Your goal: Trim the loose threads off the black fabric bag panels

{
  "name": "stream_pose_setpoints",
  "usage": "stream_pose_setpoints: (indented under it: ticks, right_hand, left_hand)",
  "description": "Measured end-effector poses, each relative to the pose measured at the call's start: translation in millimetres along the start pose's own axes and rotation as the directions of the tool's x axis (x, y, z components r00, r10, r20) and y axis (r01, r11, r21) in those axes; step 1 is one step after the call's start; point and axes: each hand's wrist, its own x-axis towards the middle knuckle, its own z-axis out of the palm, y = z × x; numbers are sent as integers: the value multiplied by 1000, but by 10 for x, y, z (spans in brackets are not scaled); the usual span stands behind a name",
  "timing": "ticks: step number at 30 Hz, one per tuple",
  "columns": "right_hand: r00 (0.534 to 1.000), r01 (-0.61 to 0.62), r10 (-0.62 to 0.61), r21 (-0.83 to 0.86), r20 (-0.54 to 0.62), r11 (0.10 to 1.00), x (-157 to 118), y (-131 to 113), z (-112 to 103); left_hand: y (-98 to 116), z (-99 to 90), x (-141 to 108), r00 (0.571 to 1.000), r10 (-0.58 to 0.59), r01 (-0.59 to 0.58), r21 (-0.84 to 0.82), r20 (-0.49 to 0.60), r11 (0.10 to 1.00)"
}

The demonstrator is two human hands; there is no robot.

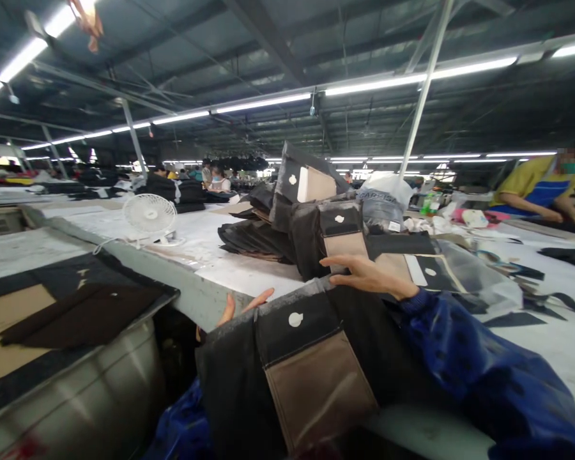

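Observation:
A bundle of black fabric pieces (287,377) fills the lower middle of the head view, with a tan panel (319,390) stitched on and a round white label (296,319) above it. My right hand (368,276), in a blue sleeve (479,364), lies over the bundle's top edge with its fingers stretched to the left. Only the fingers of my left hand (242,305) show, curling up behind the bundle's left side. Its blue sleeve (182,428) shows below. The bundle hides the rest of that hand.
Similar black bundles (311,223) are piled on a white cutting table (249,271) ahead. At left stands a steel bin (71,390) holding dark fabric and cardboard. A white desk fan (149,216) sits on a table. At right, a co-worker in a blue apron (539,195) works with both hands.

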Motion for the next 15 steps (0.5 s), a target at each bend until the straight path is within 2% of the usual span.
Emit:
stream_pose_setpoints:
  ticks: [2,3,5,7,9,10,12,15]
  right_hand:
    - [994,8,-9,7,111,1000,4,-39,25]
    - [990,9,-10,12,137,1000,-13,-74,26]
    - [992,4,-6,11,125,1000,-75,-175,12]
    - [997,-2,1,9,81,1000,-159,-317,-9]
    - [997,6,-8,15,75,1000,-238,-488,-25]
    - [996,19,-21,24,86,1000,-269,-576,-27]
    - [992,50,-55,50,110,998,-315,-741,-15]
    - [991,80,-88,80,98,994,-361,-924,32]
  left_hand:
    - [-47,-69,-79,996,-70,81,-231,55,970]
    - [-25,-122,-116,993,-90,108,-270,79,957]
    - [125,-256,-190,992,-98,110,-160,78,981]
    - [379,-376,-261,996,-88,86,48,33,995]
    - [638,-403,-317,998,-46,54,260,-36,964]
    - [735,-361,-335,998,-11,32,342,-62,939]
    - [819,-164,-349,995,66,-26,452,-74,892]
    - [692,292,-334,985,161,-100,546,-65,832]
